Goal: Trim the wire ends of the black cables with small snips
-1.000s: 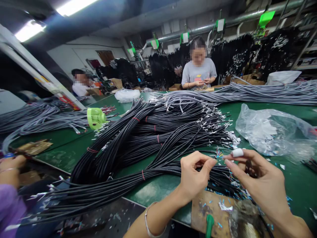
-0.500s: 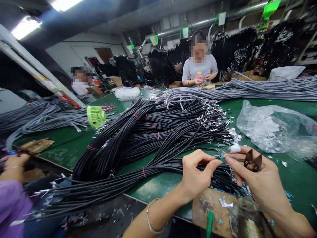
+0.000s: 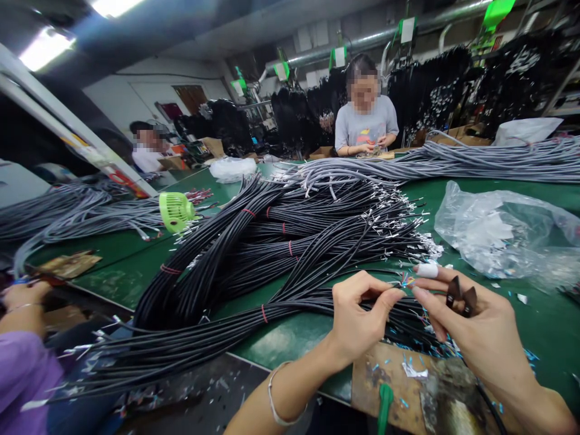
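Observation:
My left hand [image 3: 357, 317] pinches the end of a black cable [image 3: 312, 296], where thin coloured wires [image 3: 405, 281] stick out. My right hand [image 3: 471, 329] is closed on small dark cutters [image 3: 460, 294], its taped fingertip [image 3: 426, 270] touching those wires. A big heap of black cables [image 3: 272, 241], tied with red bands, lies on the green table [image 3: 127, 272] just beyond my hands.
A brown board [image 3: 403, 386] with wire scraps sits at the table's near edge. A crumpled clear plastic bag [image 3: 502, 232] lies at right, grey cables [image 3: 475, 163] behind, a green fan [image 3: 176, 211] at left. One person [image 3: 365, 124] works opposite, another's hand [image 3: 22, 299] at far left.
My right hand has turned so the cutters' jaws now show above my fingers. Both hands shifted slightly up toward the wire ends.

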